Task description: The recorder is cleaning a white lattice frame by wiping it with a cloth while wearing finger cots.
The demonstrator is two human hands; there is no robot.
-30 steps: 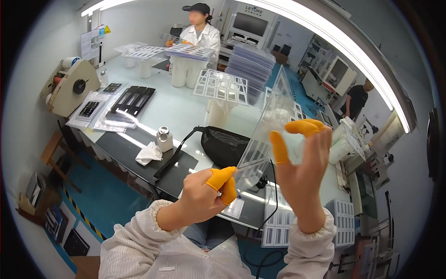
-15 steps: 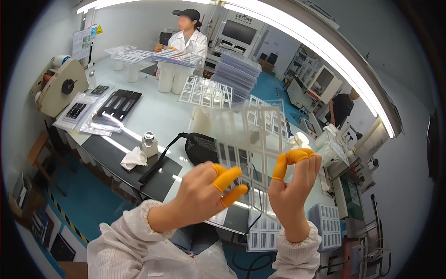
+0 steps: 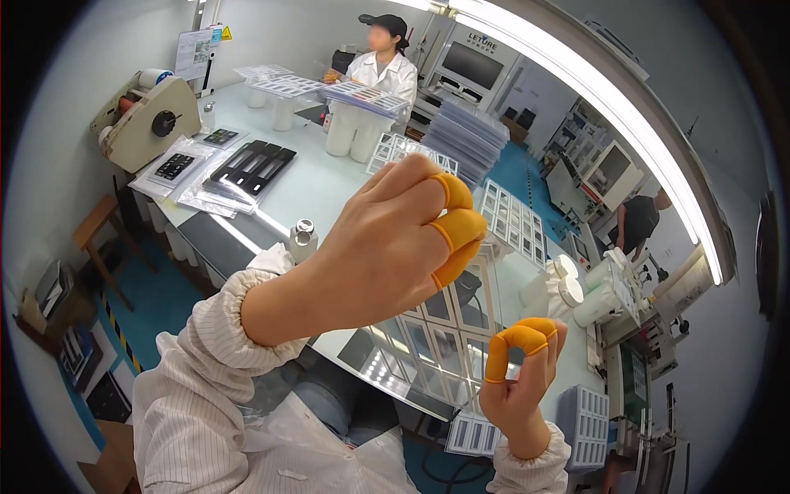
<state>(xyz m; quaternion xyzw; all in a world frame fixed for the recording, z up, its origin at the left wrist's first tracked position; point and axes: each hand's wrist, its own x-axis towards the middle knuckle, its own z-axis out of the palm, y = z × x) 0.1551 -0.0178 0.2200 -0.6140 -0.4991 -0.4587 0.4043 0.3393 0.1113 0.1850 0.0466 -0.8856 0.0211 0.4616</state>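
Observation:
My left hand is raised over the middle of the bench, its fingers curled together in yellow finger cots. Whatever lies between those fingertips is hidden behind them. Lower and to the right, my right hand pinches with thumb and forefinger, also in yellow cots, at the right edge of a clear windowed sheet. Pale bars divide this sheet into rectangular panes, and it stands tilted above the bench, below and beside my left hand. Its upper part is partly covered by the left fingers.
A pump bottle stands left of my hand. Black panels lie near a beige machine. Stacked clear trays, a windowed sheet and white jars are beyond. A co-worker works across the bench.
My left hand has risen and moved forward, and its spread fingers have closed together. The right hand has dropped slightly, still pinching the windowed sheet, which now tilts lower. The view has shifted.

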